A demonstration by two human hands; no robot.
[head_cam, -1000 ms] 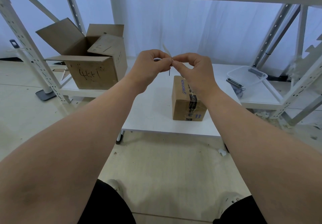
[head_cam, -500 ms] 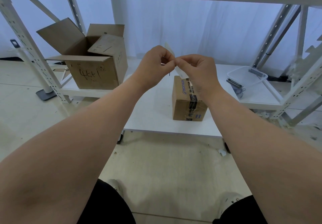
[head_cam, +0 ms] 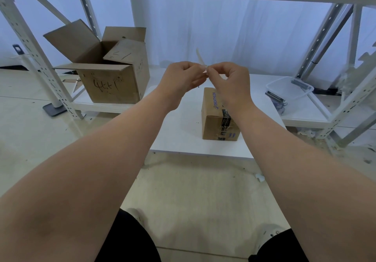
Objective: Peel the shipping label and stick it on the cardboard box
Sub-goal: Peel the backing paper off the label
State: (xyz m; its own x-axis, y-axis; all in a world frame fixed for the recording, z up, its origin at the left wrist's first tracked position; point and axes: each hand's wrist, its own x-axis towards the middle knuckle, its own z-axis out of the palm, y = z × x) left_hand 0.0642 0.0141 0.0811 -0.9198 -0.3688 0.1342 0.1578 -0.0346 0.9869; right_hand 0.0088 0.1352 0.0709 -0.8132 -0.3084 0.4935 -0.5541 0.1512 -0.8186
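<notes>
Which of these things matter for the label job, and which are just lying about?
In the job:
shipping label, pinched by left hand and right hand
small sealed cardboard box

Lying about:
open carton
clear plastic tub
shelf frame

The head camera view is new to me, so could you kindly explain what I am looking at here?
The camera sits on a person's head, looking forward and down, so both bare forearms reach away from you. The left hand and right hand meet in the air, pinching a thin pale shipping label seen nearly edge-on. Below them, a small taped cardboard box stands on a white table. A larger open box sits to the left, and a clear plastic tub to the right.
</notes>
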